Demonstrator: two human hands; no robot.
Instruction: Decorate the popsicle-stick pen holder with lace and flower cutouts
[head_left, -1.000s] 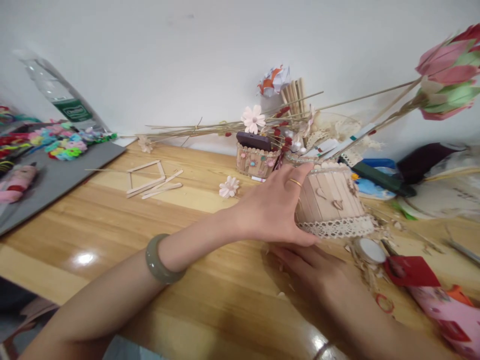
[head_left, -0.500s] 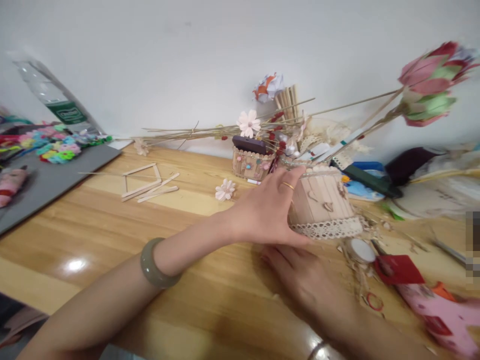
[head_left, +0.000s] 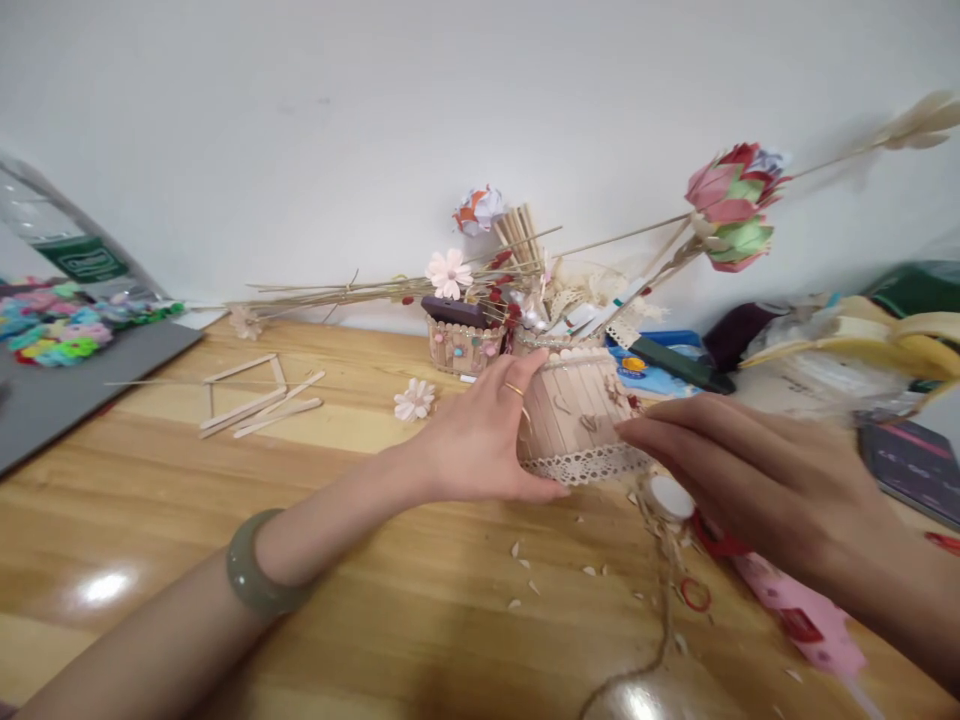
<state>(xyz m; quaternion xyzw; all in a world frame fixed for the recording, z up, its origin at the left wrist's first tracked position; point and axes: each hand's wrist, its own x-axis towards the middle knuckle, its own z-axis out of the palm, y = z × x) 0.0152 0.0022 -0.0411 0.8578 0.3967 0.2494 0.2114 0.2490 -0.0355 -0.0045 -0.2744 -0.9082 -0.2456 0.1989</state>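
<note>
A small round holder of craft sticks (head_left: 576, 405) with a lace band at its base stands on the wooden table (head_left: 360, 520). My left hand (head_left: 480, 440) is wrapped round its left side, thumb under the lace, a ring on one finger and a grey-green bangle on the wrist. My right hand (head_left: 739, 470) hovers at its right side, fingers stretched out and pressed together, fingertips at the holder's wall. The right hand is slightly blurred.
A second decorated stick holder (head_left: 461, 345) with dried stems and paper flowers (head_left: 731, 205) stands behind. Loose craft sticks (head_left: 259, 395) lie at the left, a paper flower (head_left: 414, 400) near them. A pink glue gun (head_left: 802, 620), tape roll (head_left: 670, 497) and twine lie at the right. A plastic bottle (head_left: 52, 235) leans at far left.
My right hand has come out from below the holder and risen to its right side. The left hand has stayed on the holder. The view has shifted right.
</note>
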